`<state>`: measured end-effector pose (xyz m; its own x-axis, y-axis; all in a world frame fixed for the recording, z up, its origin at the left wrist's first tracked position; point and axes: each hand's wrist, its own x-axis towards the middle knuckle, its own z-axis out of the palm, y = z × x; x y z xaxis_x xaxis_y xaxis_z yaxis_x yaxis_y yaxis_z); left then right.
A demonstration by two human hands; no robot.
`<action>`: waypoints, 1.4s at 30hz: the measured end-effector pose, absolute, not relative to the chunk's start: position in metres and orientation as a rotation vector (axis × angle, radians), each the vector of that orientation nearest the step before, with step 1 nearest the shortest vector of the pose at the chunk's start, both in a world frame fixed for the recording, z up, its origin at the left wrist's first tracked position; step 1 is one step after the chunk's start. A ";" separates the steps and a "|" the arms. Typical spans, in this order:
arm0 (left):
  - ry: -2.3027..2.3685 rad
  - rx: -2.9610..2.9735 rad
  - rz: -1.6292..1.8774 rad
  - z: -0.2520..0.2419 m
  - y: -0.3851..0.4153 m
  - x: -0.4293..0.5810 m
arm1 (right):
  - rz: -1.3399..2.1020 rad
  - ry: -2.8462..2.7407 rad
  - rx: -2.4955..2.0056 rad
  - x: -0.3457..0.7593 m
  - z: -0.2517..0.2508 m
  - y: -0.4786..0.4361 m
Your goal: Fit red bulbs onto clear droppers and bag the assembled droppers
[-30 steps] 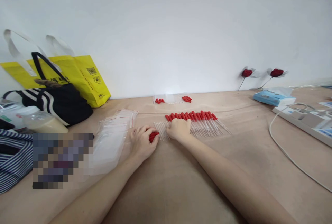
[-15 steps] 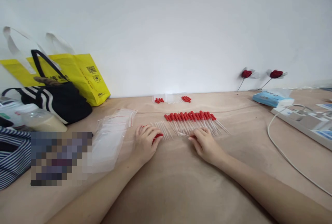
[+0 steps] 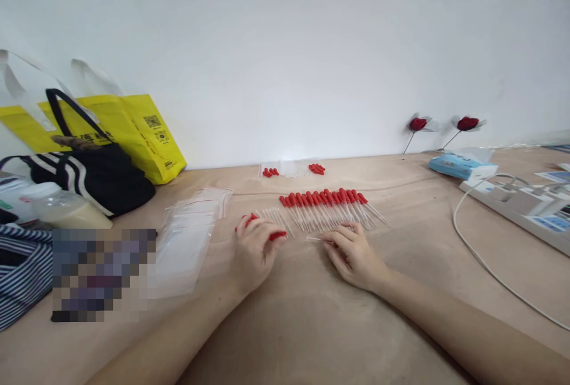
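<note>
My left hand [image 3: 256, 251] is closed with a red rubber bulb [image 3: 278, 235] pinched between thumb and fingers. More red bulbs [image 3: 249, 218] show just behind that hand, partly hidden by it. My right hand [image 3: 354, 257] grips one end of a thin clear dropper tube [image 3: 313, 239], whose other end points left toward the bulb; the two are apart. Beyond my hands lies a row of droppers [image 3: 329, 198], their red bulbs facing the wall and clear tubes toward me. Several loose clear tubes [image 3: 272, 215] lie between my left hand and that row.
Clear zip bags [image 3: 187, 248] are spread at left. Near the wall, several red bulbs [image 3: 317, 169] lie on a clear bag [image 3: 289, 167]. Yellow and black bags and a bottle [image 3: 73, 210] stand far left. A tissue pack [image 3: 463, 166], power strip [image 3: 525, 207] and white cable [image 3: 478, 266] are right.
My left hand has turned slightly and shifted a little right, with the red bulb held in its fingers. The right hand keeps the tube, now lying more level. The view has shifted slightly.
</note>
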<state>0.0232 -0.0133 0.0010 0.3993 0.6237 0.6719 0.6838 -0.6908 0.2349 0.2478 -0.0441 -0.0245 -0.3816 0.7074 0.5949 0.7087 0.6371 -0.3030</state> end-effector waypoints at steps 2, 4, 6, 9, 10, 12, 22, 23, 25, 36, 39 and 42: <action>-1.110 -2.637 -1.093 0.000 -0.023 0.032 | -0.040 -2.160 -1.086 0.247 -0.025 -0.046; -1.089 -2.657 -1.088 -0.002 -0.029 0.038 | -0.101 -2.164 -1.053 0.247 -0.027 -0.046; -1.098 -2.639 -1.126 -0.005 -0.031 0.042 | -0.165 -2.159 -1.005 0.246 -0.029 -0.045; -1.098 -2.623 -1.158 -0.007 -0.030 0.042 | -0.222 -2.156 -0.958 0.244 -0.031 -0.044; -1.103 -2.622 -1.159 -0.007 -0.029 0.042 | -0.230 -2.159 -0.951 0.243 -0.031 -0.044; -1.112 -2.621 -1.160 -0.007 -0.029 0.042 | -0.242 -2.159 -0.938 0.242 -0.030 -0.044; -1.154 -2.657 -1.183 -0.007 -0.028 0.040 | -0.262 -2.189 -0.824 0.236 -0.027 -0.047; -1.144 -2.662 -1.179 -0.007 -0.028 0.040 | -0.263 -2.195 -0.820 0.237 -0.027 -0.047; -1.119 -2.685 -1.148 -0.006 -0.029 0.039 | -0.279 -2.205 -0.814 0.238 -0.025 -0.046; -1.047 -2.802 -1.028 -0.008 -0.030 0.037 | -0.433 -2.200 -0.772 0.240 -0.023 -0.047; -1.041 -2.810 -1.030 -0.007 -0.029 0.038 | -0.477 -2.199 -0.759 0.240 -0.023 -0.047; -1.013 -2.800 -1.038 -0.006 -0.030 0.038 | -0.542 -2.203 -0.727 0.241 -0.023 -0.047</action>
<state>0.0383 -0.0303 -0.0061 0.5768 0.5742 0.5810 0.5665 -0.7936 0.2218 0.2407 -0.0466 -0.0229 -0.5648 0.3305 0.7561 0.6436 0.7499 0.1530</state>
